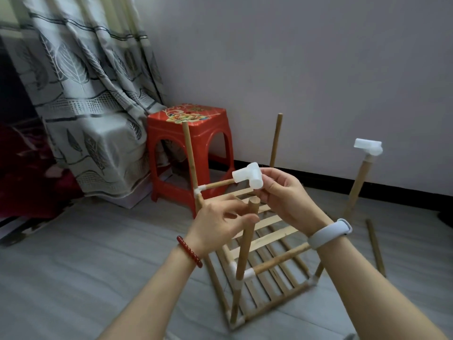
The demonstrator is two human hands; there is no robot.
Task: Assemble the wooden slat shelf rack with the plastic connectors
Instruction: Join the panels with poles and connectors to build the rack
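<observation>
The right hand [282, 192] pinches the white plastic connector [248, 177] just above and right of the upright wooden post [247, 239]. The left hand [218, 222] grips that post near its top

Red plastic stool [190, 133] with floral top stood beyond fingers, up and left, against pale wall [306, 69]. Leaf-patterned grey curtain [85, 94] hung farther left of fingers. Grey plank floor [98, 253] lay below. Dark red fabric [24, 173] sat at far left.
</observation>
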